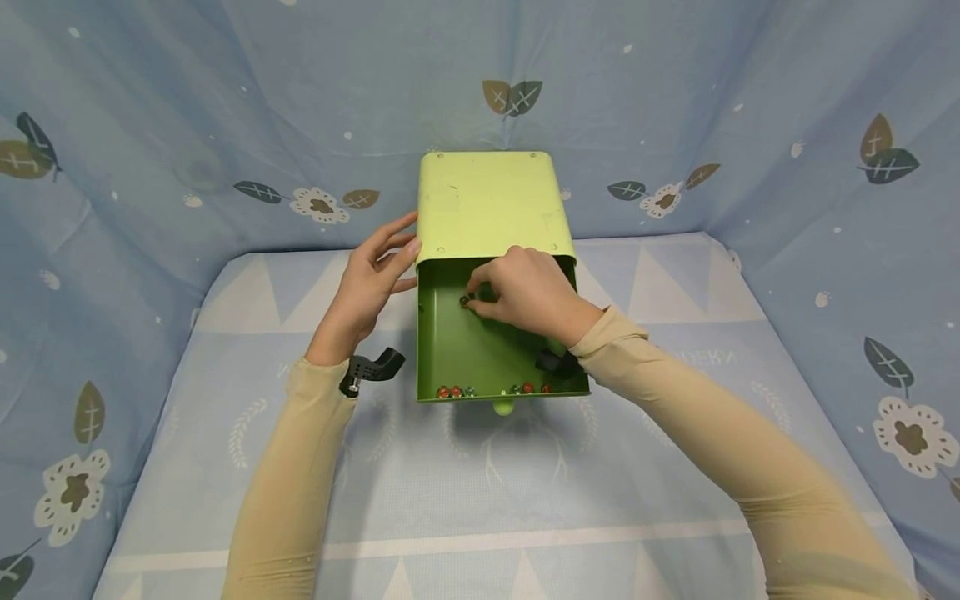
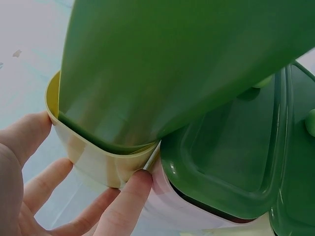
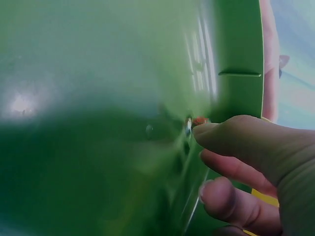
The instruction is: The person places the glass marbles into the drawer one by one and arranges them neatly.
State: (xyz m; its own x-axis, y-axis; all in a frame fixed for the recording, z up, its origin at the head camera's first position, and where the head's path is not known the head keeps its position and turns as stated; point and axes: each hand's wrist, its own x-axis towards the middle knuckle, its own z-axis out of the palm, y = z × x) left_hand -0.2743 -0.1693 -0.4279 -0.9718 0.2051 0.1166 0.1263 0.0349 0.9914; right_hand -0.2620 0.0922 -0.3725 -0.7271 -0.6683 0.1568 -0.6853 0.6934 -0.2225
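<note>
A small drawer cabinet (image 1: pixel 491 204) with a light yellow-green top has its green drawer (image 1: pixel 468 354) pulled out. Inside the drawer, my right hand (image 1: pixel 528 296) pinches a small dark marble (image 1: pixel 464 301) between thumb and fingertips. In the right wrist view, a red and clear bit of marble (image 3: pixel 199 120) shows at the thumb tip (image 3: pixel 209 132). Several red and clear marbles (image 1: pixel 456 392) lie along the drawer's front wall. Spread fingers of my left hand (image 1: pixel 367 279) touch the cabinet's left side; the left wrist view shows them against the yellow housing (image 2: pixel 93 162).
Below the pulled-out drawer, further dark green drawer fronts (image 2: pixel 221 162) with round knobs show in the left wrist view. A light green knob (image 1: pixel 503 407) sits on the open drawer's front. Patterned cloth covers the table (image 1: pixel 420 517), and a blue curtain (image 1: pixel 360 100) hangs behind.
</note>
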